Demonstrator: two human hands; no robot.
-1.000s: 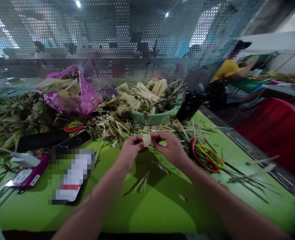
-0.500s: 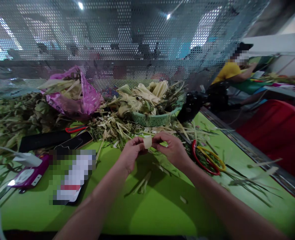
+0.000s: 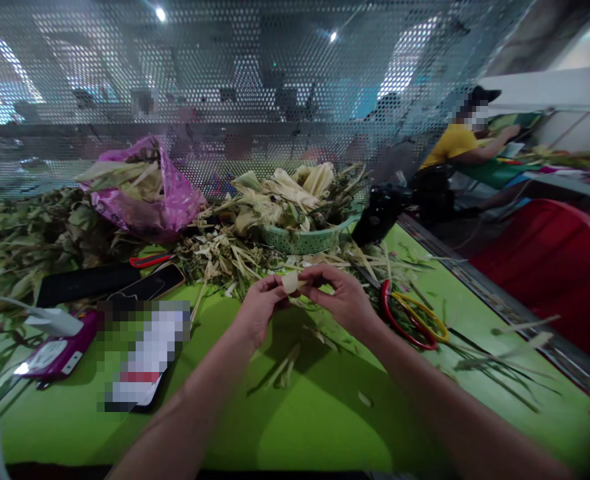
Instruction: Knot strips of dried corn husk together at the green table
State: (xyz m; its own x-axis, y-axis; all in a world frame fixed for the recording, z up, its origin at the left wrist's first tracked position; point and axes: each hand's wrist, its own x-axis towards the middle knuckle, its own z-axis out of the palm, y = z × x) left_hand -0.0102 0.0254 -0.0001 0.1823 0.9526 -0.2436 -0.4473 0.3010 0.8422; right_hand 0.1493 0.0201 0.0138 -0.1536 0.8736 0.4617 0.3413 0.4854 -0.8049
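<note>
A short pale strip of dried husk curls between my two hands, above the green table. My left hand pinches its left side between thumb and fingers. My right hand has thumb and fingertips closed at the right end, where a thin pale bit shows. Below my hands lie a few narrow husk scraps. Just right of my right hand rest scissors with red and yellow handles, partly over loose strips.
A green basket heaped with husks and a pink plastic bag stand behind. Leftward lie a red cutter, a dark phone, a blurred-out phone and a purple power strip. A person in yellow sits beyond.
The husk strip and the fingertips have shifted slightly left, and the strip is tilted more. Both hands keep hold of it. The person in yellow has lowered an arm a little.
</note>
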